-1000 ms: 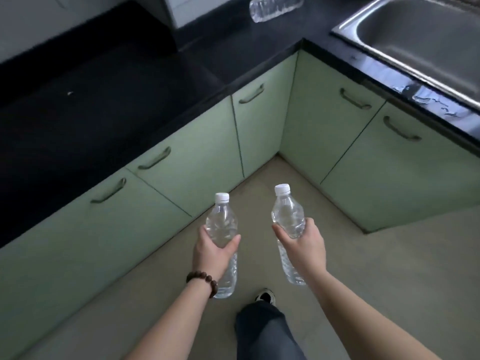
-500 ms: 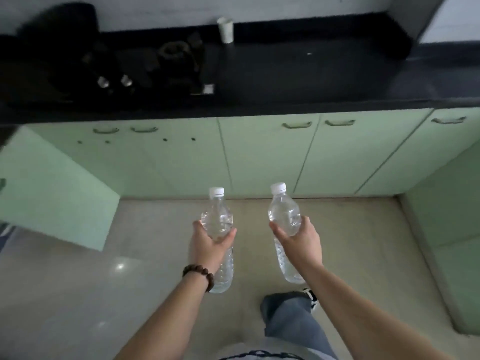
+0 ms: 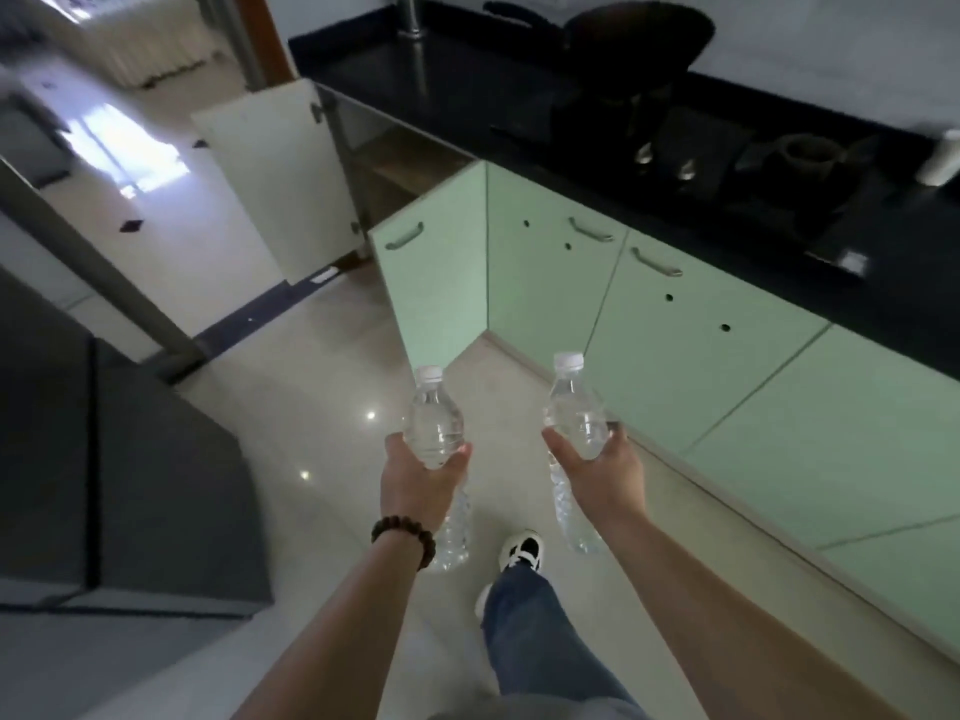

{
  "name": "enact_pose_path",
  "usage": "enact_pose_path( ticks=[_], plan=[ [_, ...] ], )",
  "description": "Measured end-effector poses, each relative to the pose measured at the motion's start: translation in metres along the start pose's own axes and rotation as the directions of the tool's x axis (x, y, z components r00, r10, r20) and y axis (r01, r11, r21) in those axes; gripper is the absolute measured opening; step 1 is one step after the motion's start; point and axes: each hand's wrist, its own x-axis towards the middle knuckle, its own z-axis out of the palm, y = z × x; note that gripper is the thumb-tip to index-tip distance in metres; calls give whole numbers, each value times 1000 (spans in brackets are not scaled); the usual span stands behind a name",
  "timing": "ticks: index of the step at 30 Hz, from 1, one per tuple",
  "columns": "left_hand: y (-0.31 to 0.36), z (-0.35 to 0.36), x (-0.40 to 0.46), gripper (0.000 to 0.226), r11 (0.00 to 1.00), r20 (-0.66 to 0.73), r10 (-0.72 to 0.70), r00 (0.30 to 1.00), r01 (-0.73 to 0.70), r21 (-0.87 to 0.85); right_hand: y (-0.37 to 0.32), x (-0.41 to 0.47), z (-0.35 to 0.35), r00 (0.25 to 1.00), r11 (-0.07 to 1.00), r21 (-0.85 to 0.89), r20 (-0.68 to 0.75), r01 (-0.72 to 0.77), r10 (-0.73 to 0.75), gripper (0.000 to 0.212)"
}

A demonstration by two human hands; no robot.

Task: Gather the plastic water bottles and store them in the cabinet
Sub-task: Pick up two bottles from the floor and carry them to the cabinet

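While held upright: two bottles (image 3: 434, 428) (image 3: 576, 413).

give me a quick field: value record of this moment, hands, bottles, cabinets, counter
left hand: left hand gripping the left bottle upright around its middle, bead bracelet on the wrist
right hand: right hand gripping the right bottle upright, slightly tilted
bottles: clear plastic, white caps on, both held above the floor
cabinets: green cabinet doors shut; open cabinet door swung out at the far end
counter: black countertop with dark cookware, details blurred
stage: bottles carried, not yet stored
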Motion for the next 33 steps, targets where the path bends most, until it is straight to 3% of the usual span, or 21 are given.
enact_pose_path(
  ticks=[11,16,22,27,33],
  plan=[
    [63,-79,202,54,999,-145,-21,989,25,26,-145,149,142,980,994,-2,169,110,-108,65],
    [96,-107,287,55,999,-205,-41,978,43,5,-214,199,201,952,983,-35,258,178,-163,72],
    [114,-137,375,51,997,-225,-62,972,51,-53,-280,243,262,936,984,1,308,179,-170,56],
    [120,-168,475,49,996,-145,-49,988,37,-83,-330,282,332,950,987,1,269,163,-157,63],
    [130,-210,601,45,999,22,19,1000,-18,-32,-384,324,420,995,998,-46,85,51,-47,73]
  ],
)
